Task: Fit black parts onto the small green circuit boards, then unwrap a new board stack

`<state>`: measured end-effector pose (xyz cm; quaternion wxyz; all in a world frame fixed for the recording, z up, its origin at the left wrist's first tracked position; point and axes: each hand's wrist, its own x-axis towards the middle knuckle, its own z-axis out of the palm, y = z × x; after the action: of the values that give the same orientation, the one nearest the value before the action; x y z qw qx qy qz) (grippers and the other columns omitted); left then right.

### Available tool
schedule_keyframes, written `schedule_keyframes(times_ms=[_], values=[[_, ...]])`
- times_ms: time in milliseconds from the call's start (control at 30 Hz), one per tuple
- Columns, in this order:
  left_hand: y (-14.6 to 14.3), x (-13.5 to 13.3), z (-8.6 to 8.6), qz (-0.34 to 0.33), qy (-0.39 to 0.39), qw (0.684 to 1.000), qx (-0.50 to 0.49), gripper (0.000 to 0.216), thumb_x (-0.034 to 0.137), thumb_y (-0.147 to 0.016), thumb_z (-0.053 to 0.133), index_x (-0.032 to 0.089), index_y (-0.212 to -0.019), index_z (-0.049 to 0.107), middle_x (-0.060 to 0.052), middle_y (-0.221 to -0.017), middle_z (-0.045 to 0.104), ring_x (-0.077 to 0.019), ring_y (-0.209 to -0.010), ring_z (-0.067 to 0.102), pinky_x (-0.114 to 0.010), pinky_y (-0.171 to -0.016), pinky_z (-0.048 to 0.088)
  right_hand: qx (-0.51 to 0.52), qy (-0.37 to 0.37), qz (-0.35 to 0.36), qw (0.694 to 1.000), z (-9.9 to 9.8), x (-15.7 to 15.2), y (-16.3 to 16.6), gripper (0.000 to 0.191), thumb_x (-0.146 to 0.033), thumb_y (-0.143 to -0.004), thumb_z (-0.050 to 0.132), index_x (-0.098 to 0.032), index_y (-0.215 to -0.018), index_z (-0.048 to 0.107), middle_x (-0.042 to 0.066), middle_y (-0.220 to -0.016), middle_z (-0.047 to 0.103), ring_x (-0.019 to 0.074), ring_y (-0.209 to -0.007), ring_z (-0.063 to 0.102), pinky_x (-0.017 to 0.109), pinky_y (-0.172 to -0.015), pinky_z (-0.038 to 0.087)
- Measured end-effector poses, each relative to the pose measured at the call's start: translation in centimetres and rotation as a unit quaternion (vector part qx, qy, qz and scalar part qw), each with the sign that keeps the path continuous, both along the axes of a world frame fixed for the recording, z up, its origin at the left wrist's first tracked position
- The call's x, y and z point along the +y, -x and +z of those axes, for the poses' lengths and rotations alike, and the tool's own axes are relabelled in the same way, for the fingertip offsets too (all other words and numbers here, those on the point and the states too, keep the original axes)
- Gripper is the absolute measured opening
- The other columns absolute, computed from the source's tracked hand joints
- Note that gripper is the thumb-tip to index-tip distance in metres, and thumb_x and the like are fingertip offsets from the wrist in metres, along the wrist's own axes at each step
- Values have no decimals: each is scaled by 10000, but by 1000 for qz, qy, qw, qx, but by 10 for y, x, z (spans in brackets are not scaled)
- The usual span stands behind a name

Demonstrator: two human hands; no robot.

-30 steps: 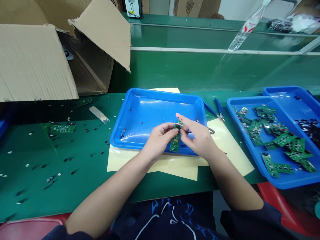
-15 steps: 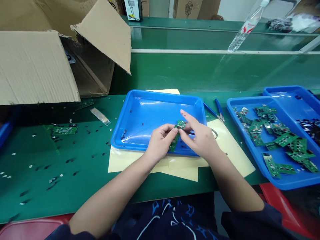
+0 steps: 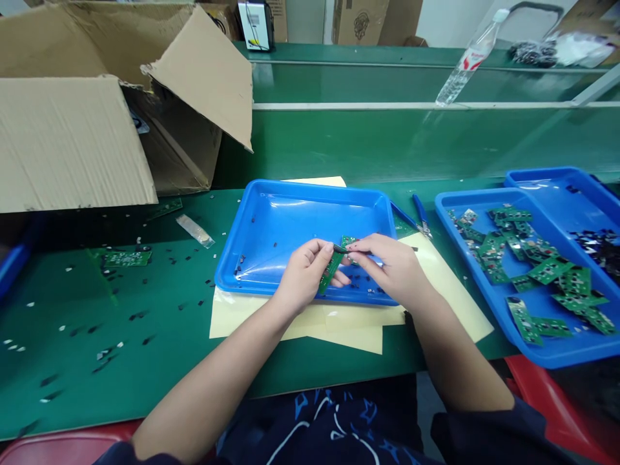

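Note:
My left hand point(image 3: 303, 271) is closed on a narrow green circuit board point(image 3: 330, 272), thumb on top, above the near right part of a blue tray point(image 3: 295, 216). My right hand point(image 3: 397, 266) meets it from the right, thumb and forefinger pinched on a thin dark piece point(image 3: 341, 249) that lies across the board. What kind of thing this piece is I cannot make out; the fingers cover part of it. Small dark bits lie in the tray, several of them below my right hand.
Blue-handled cutters point(image 3: 420, 219) lie right of the tray, over yellow paper point(image 3: 450, 294). Farther right, a blue tray point(image 3: 501, 323) holds several green boards; another tray point(image 3: 537, 181) holds dark pieces. A cardboard box point(image 3: 72, 142) stands at left, a bottle point(image 3: 465, 68) at the back.
My right forefinger, raised and stretched out before, has come down into a pinch. The dark piece now lies nearer the left thumb. The view has shifted slightly.

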<state>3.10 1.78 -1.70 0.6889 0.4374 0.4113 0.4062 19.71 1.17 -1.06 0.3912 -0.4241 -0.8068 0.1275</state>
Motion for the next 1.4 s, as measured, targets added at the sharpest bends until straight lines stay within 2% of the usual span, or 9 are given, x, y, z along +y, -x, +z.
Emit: schedule_keyframes(times_ms=[233,367,500,567,733,900,1067,1233,1400], values=[[4,1,2,-77,-38,996,19,227,359,-870,493,144,-798,480,-15,-649,639,-67,-426,538,-180,-416,436,-36,-27,-6,999,-2,2,-6,126,-173,-863,525,-171,-814,641,63,-765,688,176,-723,629,332,-682,524],[8,1,8,-140,-59,986,62,192,313,-895,443,155,-785,448,-12,-681,629,-65,-450,533,-189,-441,438,-59,-79,-15,995,-3,2,-2,152,-180,-869,514,-190,-828,659,71,-832,692,196,-807,637,409,-842,501],[12,1,14,-96,-145,978,120,182,305,-888,459,156,-788,486,-7,-723,609,-66,-517,519,-203,-503,437,-14,-41,-32,999,-3,1,-1,351,-190,-862,504,-216,-1211,528,99,-1073,656,203,-914,639,422,-883,493],[15,2,13,-89,-197,964,157,143,291,-860,516,151,-856,541,-32,-807,625,-99,-644,566,-233,-592,462,14,-3,-24,1000,-4,1,-3,469,-226,-847,523,-198,-1306,433,101,-1043,665,204,-888,646,415,-851,511],[22,9,6,-91,-281,935,197,286,245,-811,602,164,-1080,546,-85,-1024,637,-181,-922,600,-304,-762,482,22,6,5,1000,-2,0,-8,169,-231,-803,547,-200,-939,643,46,-844,710,199,-784,664,459,-920,465],[25,13,4,-4,-384,882,274,256,216,-789,638,174,-1034,579,-63,-950,635,-167,-862,599,-285,-737,491,25,46,54,997,6,-4,-5,212,-193,-791,536,-192,-981,630,36,-814,703,180,-756,658,396,-842,514],[25,12,5,37,-457,843,281,242,221,-776,661,169,-1003,594,-66,-929,613,-167,-879,581,-270,-725,495,43,-39,4,998,3,-3,0,85,-208,-812,580,-206,-819,664,33,-768,712,179,-728,660,407,-839,518],[23,12,1,82,-433,853,281,239,252,-775,664,176,-994,609,-49,-897,602,-146,-832,590,-244,-682,502,30,-101,18,994,0,-3,5,106,-152,-813,578,-204,-808,671,30,-745,707,156,-694,653,414,-857,521],[24,15,-4,96,-435,856,263,247,263,-773,668,171,-998,626,-54,-892,608,-146,-822,597,-244,-678,506,33,-70,41,996,-1,-4,7,115,-173,-829,561,-199,-854,670,35,-776,715,157,-739,658,419,-892,507]])
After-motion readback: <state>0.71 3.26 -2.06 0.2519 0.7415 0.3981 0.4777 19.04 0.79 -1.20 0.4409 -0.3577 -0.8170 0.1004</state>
